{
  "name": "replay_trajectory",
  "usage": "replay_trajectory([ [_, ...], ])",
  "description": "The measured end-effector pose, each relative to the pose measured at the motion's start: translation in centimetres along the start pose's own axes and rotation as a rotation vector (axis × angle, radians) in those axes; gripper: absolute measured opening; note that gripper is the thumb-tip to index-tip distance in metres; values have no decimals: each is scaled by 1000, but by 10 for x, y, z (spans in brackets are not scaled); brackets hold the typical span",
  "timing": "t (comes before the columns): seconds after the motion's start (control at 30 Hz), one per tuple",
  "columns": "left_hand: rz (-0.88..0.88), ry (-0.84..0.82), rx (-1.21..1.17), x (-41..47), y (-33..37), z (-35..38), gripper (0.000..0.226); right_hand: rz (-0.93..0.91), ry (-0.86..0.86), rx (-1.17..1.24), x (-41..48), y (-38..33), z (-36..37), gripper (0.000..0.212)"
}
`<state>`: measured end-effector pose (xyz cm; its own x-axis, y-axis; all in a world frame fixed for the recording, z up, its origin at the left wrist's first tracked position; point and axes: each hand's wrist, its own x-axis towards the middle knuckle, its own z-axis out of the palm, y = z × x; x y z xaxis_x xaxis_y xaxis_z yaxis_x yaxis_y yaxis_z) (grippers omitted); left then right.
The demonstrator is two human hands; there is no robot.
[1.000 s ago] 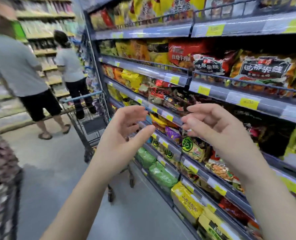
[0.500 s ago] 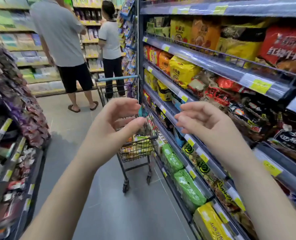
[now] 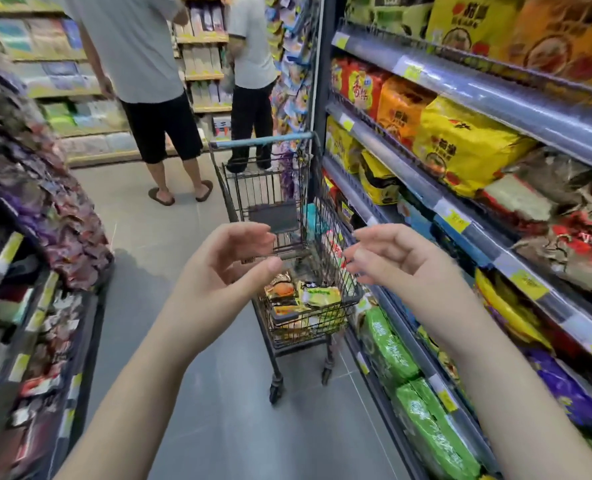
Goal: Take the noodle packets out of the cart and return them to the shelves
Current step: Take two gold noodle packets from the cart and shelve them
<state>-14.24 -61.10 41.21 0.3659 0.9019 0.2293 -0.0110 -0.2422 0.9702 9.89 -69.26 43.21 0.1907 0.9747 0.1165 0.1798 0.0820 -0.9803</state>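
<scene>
Both hands are raised in the middle of the view, palms turned toward each other with a gap between them. The left hand (image 3: 225,271) sits at about 9 o'clock of that gap; its fingers (image 3: 249,233) are loosely curved with the thumb held apart below them, and they hold nothing. The right hand (image 3: 401,268) sits at about 3 o'clock of the gap, its fingers (image 3: 374,237) likewise bent and relaxed, and it too holds nothing. Beyond the hands, toward 12 o'clock, a wire cart (image 3: 263,142) stands on the grey floor (image 3: 170,220), close against the shelves (image 3: 460,188) that fill the view from 1 to 5 o'clock. The noodle packets (image 3: 308,299) lie in a heap at the bottom of the cart's basket, showing yellow, orange and green wrappers, seen just under and between the two hands, which touch neither the packets nor the cart. The shelves carry rows of bagged noodles: yellow packs (image 3: 460,143) at 2 o'clock and green packs (image 3: 388,348) low down at 4 o'clock. At 9 o'clock a rack of dark snack packets (image 3: 45,202) lines the other side of the aisle, blurred. At 11 o'clock a person in a grey shirt and black shorts (image 3: 142,64) stands in sandals, and a second person in dark trousers (image 3: 253,64) stands beyond the cart's handle at 12 o'clock.
</scene>
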Motion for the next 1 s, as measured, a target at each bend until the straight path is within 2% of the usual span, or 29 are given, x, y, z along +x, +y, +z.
replay_trajectory([
  [0.2,-66,39,10,69,-39,-11,43,33,-62,23,90,37,4,41],
  [0.43,-133,101,75,167,-90,-6,44,83,-148,112,224,103,-3,51],
  [0.57,-222,145,82,226,-114,-9,43,160,-201,205,303,137,-11,44],
  [0.73,-299,206,72,291,-144,-25,43,214,-314,214,391,163,-9,61],
  [0.9,-324,268,20,324,-178,-38,48,306,-387,124,451,210,3,58],
  [1.0,-353,228,36,341,-205,-47,41,398,-430,11,476,254,12,51],
])
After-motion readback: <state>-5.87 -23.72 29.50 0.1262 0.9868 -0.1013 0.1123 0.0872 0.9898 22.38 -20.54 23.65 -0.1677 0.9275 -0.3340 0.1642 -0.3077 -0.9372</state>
